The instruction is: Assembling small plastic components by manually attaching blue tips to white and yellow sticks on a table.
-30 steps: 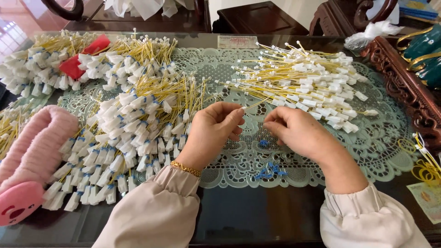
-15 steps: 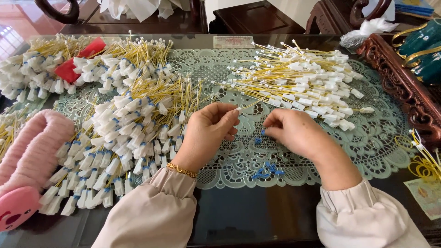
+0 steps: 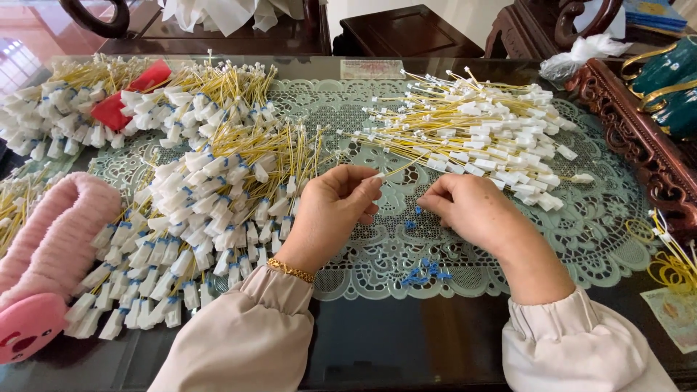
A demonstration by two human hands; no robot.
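A slip risked flicking the small blue clips (image 3: 425, 273) off the lace mat (image 3: 581, 225) at lower centre, I judged. My left hand (image 3: 330, 210), fingers curled, pinched a yellow wire's white connector (image 3: 379, 176) at mid-frame. My right hand (image 3: 472, 210) was loosely closed just beside it; whether it held anything, I cannot tell.

Two hands: left hand (image 3: 330, 210), right hand (image 3: 472, 210). One lace mat (image 3: 602, 218), one pink plush object (image 3: 51, 254). Yellow-wired white connectors (image 3: 479, 131): too many to count.
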